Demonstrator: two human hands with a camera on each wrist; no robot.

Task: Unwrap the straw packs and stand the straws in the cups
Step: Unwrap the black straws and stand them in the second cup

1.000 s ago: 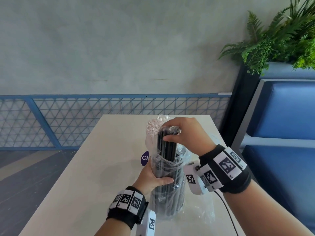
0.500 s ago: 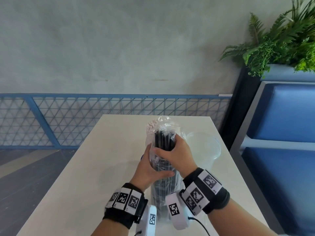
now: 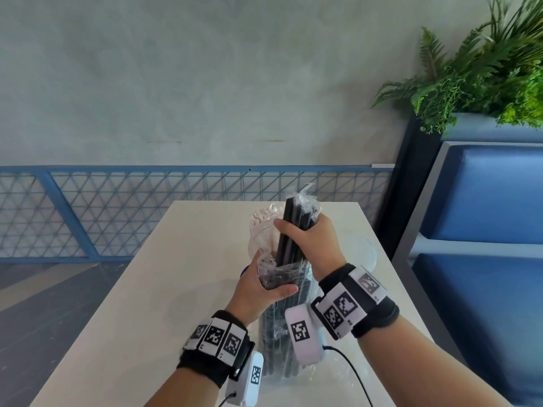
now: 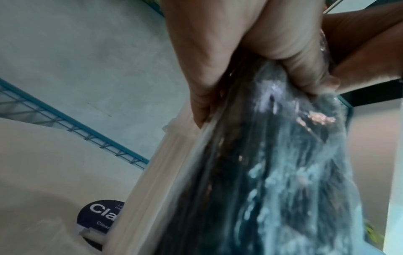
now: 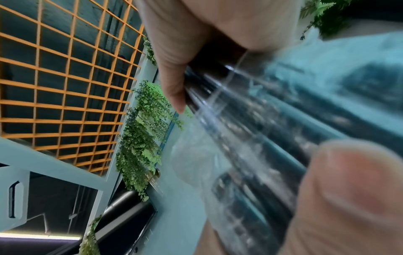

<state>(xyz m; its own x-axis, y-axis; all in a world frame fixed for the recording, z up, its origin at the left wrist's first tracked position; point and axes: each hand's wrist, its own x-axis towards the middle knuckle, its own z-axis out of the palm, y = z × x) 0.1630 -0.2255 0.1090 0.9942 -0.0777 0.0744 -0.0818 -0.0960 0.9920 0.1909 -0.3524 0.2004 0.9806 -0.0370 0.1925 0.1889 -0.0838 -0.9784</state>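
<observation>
A bundle of black straws (image 3: pixel 289 239) stands upright in a clear plastic wrapper (image 3: pixel 274 279) on the table. My right hand (image 3: pixel 308 240) grips the upper part of the black straws, which stick out above the wrapper's mouth. My left hand (image 3: pixel 260 289) grips the bunched wrapper lower down, seen close in the left wrist view as crinkled film (image 4: pixel 283 155). Behind stands a pack of white straws (image 3: pixel 261 230), also visible as white straws (image 4: pixel 157 172). A clear cup (image 3: pixel 364 254) sits at the right, partly hidden by my right wrist.
The pale table (image 3: pixel 147 304) ends at a blue mesh railing (image 3: pixel 117 215). A blue bench seat (image 3: pixel 484 274) and a planter with ferns (image 3: pixel 484 69) stand at the right. A dark round label (image 4: pixel 98 217) lies beside the white straws.
My right hand has slid from the wrapper's top to grip the black straws and has lifted them partly out of the wrapper. My left hand keeps hold of the wrapper.
</observation>
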